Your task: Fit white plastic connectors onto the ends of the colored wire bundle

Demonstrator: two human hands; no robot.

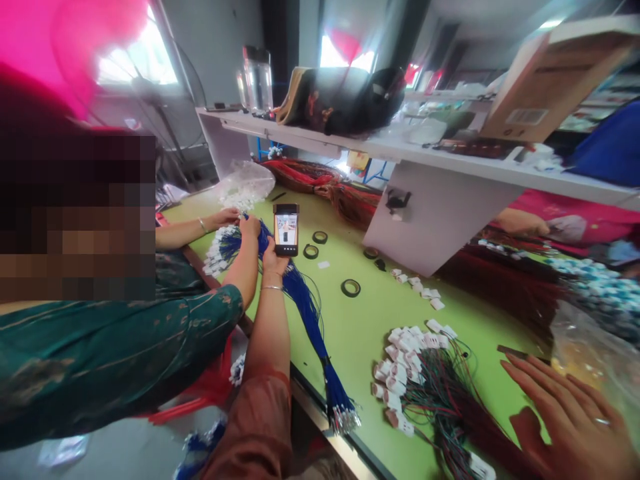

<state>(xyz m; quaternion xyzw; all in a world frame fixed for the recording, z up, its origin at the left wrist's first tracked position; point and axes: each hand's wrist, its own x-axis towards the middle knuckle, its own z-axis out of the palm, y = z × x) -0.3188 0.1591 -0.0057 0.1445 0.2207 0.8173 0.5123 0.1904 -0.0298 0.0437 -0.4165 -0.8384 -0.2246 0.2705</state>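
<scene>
Your left hand (274, 263) grips the phone (286, 230), just off centre toward nine o'clock, above the surface (355, 327). Expect it to be light, stiff and smooth, likely slippery, with a fragile screen; hold it by its side edges, low down. At four o'clock your right hand (575, 417) is spread open, apparently holding nothing, near the white-ended wire bundle (425, 380) at its nine o'clock.

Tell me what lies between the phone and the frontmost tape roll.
Between the phone and front roll, the head view shows a second tape roll, then a white slip.
</scene>
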